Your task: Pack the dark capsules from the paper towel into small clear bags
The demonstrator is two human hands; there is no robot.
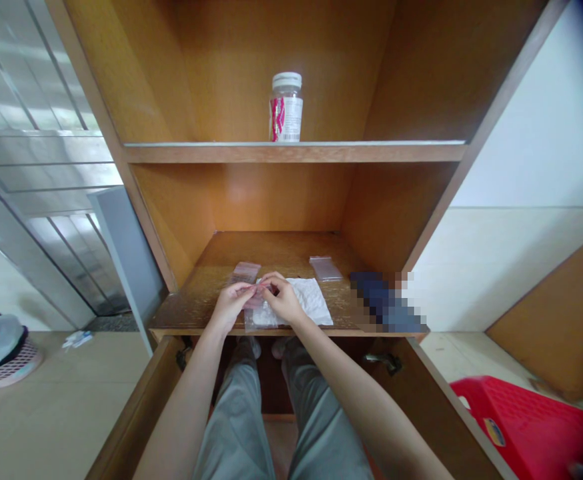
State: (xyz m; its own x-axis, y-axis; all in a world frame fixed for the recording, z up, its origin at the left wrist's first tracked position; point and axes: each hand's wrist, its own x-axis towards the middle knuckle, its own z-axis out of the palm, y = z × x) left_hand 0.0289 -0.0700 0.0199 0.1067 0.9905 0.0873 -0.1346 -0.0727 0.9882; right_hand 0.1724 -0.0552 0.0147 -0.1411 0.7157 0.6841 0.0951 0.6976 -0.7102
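**Left hand (230, 308) and right hand (285, 300) together pinch a small clear plastic bag (252, 315)**
It sits at the near edge of a wooden cabinet shelf (186, 313), partly over a white paper sheet (311, 303); two more plastic bags (325, 269) lie farther back.

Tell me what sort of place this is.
Probably a home storage or utility corner: a wooden shelf cabinet, a white-capped labelled bottle on its upper shelf, and a pink plastic laundry basket on the floor.
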